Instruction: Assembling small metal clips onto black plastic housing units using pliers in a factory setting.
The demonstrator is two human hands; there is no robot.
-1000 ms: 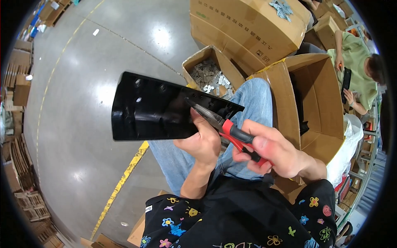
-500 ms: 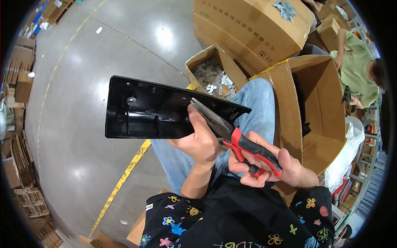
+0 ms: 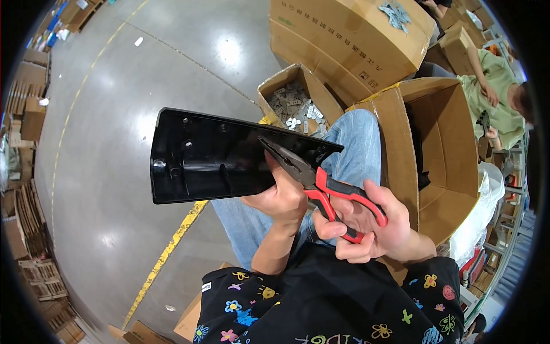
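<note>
A long glossy black plastic housing [image 3: 200, 155] is gripped by my left hand [image 3: 279, 198], with the thumb on its inner face and the fingers hidden beneath. Its hollow side faces up, showing small holes and posts. My right hand [image 3: 378, 223] is closed round red and black long-nose pliers [image 3: 321, 192], their handles spread apart. The jaws lie over the inside of the housing, close to my left thumb; whether they pinch anything there cannot be made out.
A small carton [image 3: 298, 94] of grey metal pieces stands beyond my knee. To the right is a tall open carton [image 3: 441, 155] with black parts inside. A large closed carton [image 3: 349, 34] carries more grey pieces. A co-worker in a green shirt [image 3: 498, 80] sits at far right.
The housing has tipped in my left hand, and its far-left end sits slightly lower and to the right. The pliers' handles have spread wider, and my right fingers have loosened.
</note>
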